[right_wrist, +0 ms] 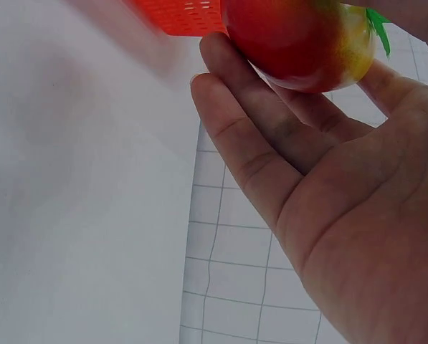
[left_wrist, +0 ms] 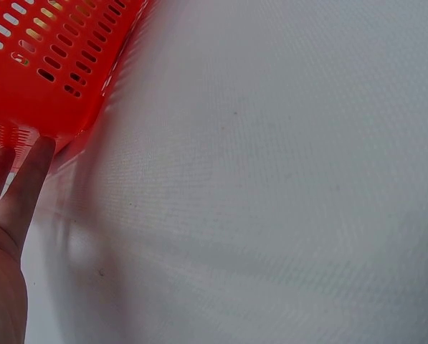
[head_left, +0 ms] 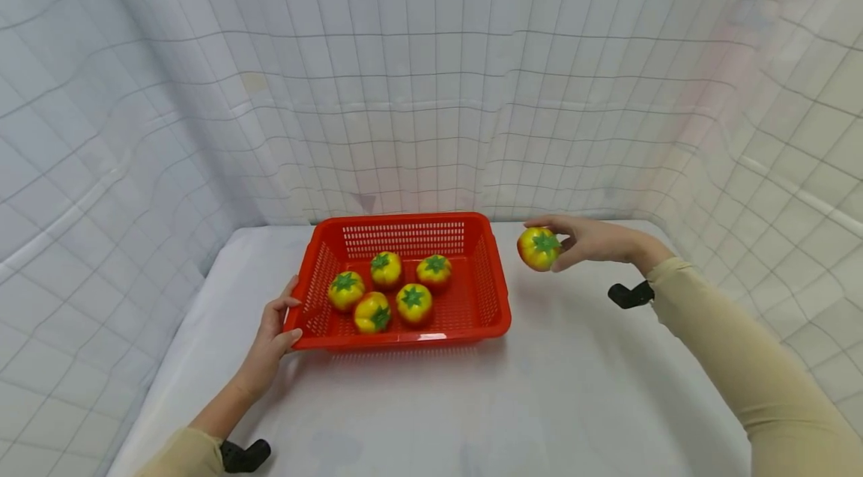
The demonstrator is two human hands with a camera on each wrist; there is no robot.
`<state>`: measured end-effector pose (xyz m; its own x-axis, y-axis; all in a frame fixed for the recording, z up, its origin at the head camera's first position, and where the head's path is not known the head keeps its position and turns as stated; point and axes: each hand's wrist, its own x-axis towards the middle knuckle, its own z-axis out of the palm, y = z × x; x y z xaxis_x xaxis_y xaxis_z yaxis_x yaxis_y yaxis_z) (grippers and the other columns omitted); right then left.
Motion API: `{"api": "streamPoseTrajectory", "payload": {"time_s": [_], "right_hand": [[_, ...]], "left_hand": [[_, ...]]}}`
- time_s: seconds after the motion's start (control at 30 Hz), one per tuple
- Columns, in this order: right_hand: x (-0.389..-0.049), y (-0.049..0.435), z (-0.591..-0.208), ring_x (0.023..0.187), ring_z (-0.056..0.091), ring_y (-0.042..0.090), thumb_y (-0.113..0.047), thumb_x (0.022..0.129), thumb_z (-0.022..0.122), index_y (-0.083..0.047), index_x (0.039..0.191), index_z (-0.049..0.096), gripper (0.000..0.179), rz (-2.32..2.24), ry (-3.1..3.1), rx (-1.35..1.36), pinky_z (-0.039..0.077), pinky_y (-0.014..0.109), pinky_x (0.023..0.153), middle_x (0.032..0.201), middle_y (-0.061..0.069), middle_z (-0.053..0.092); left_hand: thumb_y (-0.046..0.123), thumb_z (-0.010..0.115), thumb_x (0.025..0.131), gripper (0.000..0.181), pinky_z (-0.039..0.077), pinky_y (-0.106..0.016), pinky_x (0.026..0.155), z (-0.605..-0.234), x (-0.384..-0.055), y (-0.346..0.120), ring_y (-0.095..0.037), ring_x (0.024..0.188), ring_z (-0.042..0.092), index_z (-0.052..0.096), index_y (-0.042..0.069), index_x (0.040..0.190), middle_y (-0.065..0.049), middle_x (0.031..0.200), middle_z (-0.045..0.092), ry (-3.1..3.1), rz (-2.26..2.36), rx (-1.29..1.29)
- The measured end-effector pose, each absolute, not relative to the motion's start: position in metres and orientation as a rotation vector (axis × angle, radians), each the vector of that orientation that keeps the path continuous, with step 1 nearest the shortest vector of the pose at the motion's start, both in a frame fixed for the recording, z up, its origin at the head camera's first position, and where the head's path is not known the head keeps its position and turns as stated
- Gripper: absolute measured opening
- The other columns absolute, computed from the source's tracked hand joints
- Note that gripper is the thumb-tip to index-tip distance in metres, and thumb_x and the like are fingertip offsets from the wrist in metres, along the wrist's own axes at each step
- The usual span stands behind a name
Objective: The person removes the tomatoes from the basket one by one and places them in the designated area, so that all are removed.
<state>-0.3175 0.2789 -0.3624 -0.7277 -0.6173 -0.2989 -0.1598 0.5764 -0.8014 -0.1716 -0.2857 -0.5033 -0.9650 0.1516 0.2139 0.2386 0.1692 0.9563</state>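
Several round red-and-yellow, tomato-like fruits with green leafy tops, one of them a fruit [head_left: 414,304] near the front, lie in a red perforated plastic basket [head_left: 499,290]. My left hand [head_left: 273,331] holds the basket's left end near the front corner, thumb at the rim; two of its fingers [left_wrist: 29,179] meet the basket wall in the left wrist view. To the right of the basket, my right hand [head_left: 583,241] pinches another such fruit [head_left: 539,248] between thumb and fingers, raised over the white table. In the right wrist view this fruit [right_wrist: 292,43] shows its red side.
The white table [head_left: 539,402] carries the basket and ends at white grid-patterned curtains [head_left: 418,87] behind and at both sides. Dark devices sit at both wrists, such as the black mount [head_left: 630,296] at the right one.
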Motion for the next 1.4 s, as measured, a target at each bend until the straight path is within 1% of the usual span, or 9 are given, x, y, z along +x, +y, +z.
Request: {"api": "streamPoseTrajectory", "payload": {"time_s": [0.1, 0.23, 0.4, 0.5, 0.67, 0.8, 1.03, 1.3, 1.4], "right_hand": [[-0.319, 0.281, -0.365, 0.119, 0.055, 0.038, -0.021, 0.087, 0.078, -0.033, 0.152, 0.042, 0.075, -1.071, 2.241, -0.606, 0.051, 0.045, 0.095, 0.145, 0.009, 0.044], [-0.32, 0.284, -0.369, 0.12, 0.055, 0.038, -0.022, 0.087, 0.078, -0.035, 0.15, 0.042, 0.074, -1.089, 2.234, -0.594, 0.049, 0.047, 0.098, 0.147, 0.009, 0.043], [-0.325, 0.29, -0.377, 0.121, 0.055, 0.038, -0.019, 0.088, 0.078, -0.034, 0.149, 0.043, 0.072, -1.135, 2.208, -0.566, 0.046, 0.048, 0.102, 0.148, 0.01, 0.043], [-0.328, 0.294, -0.383, 0.125, 0.052, 0.036, -0.017, 0.087, 0.078, -0.031, 0.15, 0.043, 0.073, -1.162, 2.215, -0.544, 0.044, 0.047, 0.103, 0.148, 0.011, 0.042], [-0.333, 0.303, -0.396, 0.133, 0.042, 0.034, -0.016, 0.086, 0.08, -0.028, 0.151, 0.041, 0.077, -1.184, 2.254, -0.52, 0.04, 0.048, 0.106, 0.149, 0.012, 0.042], [-0.336, 0.309, -0.407, 0.136, 0.039, 0.037, -0.018, 0.086, 0.08, -0.026, 0.153, 0.039, 0.079, -1.195, 2.259, -0.485, 0.037, 0.051, 0.109, 0.152, 0.014, 0.04], [-0.337, 0.313, -0.422, 0.137, 0.037, 0.038, -0.022, 0.086, 0.081, -0.025, 0.154, 0.037, 0.081, -1.179, 2.281, -0.42, 0.034, 0.057, 0.111, 0.153, 0.015, 0.039], [-0.335, 0.315, -0.437, 0.139, 0.035, 0.037, -0.021, 0.085, 0.079, -0.029, 0.154, 0.04, 0.079, -1.199, 2.273, -0.372, 0.034, 0.057, 0.111, 0.155, 0.015, 0.037], [-0.334, 0.317, -0.444, 0.141, 0.033, 0.037, -0.02, 0.085, 0.079, -0.029, 0.154, 0.041, 0.079, -1.217, 2.257, -0.365, 0.032, 0.056, 0.112, 0.157, 0.016, 0.034]], "left_hand": [[0.007, 0.044, 0.102, 0.035, 0.048, -0.018, 0.096, -0.504, -0.17, -0.287, -0.019, 0.155, 0.006, 0.03, 0.008, 0.134, -0.005, 0.173, 0.001, -2.337, -1.94, -0.406], [0.007, 0.042, 0.102, 0.034, 0.049, -0.019, 0.095, -0.504, -0.169, -0.288, -0.017, 0.155, 0.006, 0.03, 0.009, 0.134, -0.005, 0.173, 0.0, -2.329, -1.947, -0.414], [0.007, 0.041, 0.102, 0.033, 0.051, -0.019, 0.093, -0.503, -0.168, -0.288, -0.023, 0.155, 0.005, 0.03, 0.013, 0.133, -0.004, 0.173, -0.001, -2.347, -1.953, -0.393], [0.006, 0.041, 0.102, 0.034, 0.051, -0.019, 0.092, -0.502, -0.168, -0.288, -0.026, 0.155, 0.005, 0.03, 0.014, 0.133, -0.003, 0.173, -0.001, -2.348, -1.96, -0.379], [0.007, 0.043, 0.101, 0.035, 0.05, -0.018, 0.093, -0.501, -0.168, -0.287, -0.026, 0.155, 0.006, 0.03, 0.014, 0.133, -0.003, 0.173, 0.0, -2.343, -1.968, -0.372], [0.006, 0.043, 0.101, 0.036, 0.05, -0.018, 0.093, -0.501, -0.168, -0.286, -0.025, 0.155, 0.006, 0.03, 0.013, 0.134, -0.003, 0.173, -0.001, -2.342, -1.968, -0.375], [0.008, 0.045, 0.101, 0.037, 0.05, -0.018, 0.093, -0.501, -0.169, -0.284, -0.025, 0.155, 0.007, 0.029, 0.013, 0.134, -0.002, 0.173, 0.0, -2.35, -1.963, -0.359], [0.007, 0.043, 0.1, 0.036, 0.05, -0.018, 0.093, -0.499, -0.169, -0.282, -0.032, 0.156, 0.003, 0.029, 0.013, 0.132, -0.001, 0.173, 0.0, -2.361, -1.963, -0.35], [0.007, 0.043, 0.1, 0.036, 0.05, -0.018, 0.093, -0.499, -0.169, -0.281, -0.032, 0.156, 0.002, 0.029, 0.014, 0.132, -0.001, 0.173, 0.0, -2.361, -1.963, -0.35]]}}
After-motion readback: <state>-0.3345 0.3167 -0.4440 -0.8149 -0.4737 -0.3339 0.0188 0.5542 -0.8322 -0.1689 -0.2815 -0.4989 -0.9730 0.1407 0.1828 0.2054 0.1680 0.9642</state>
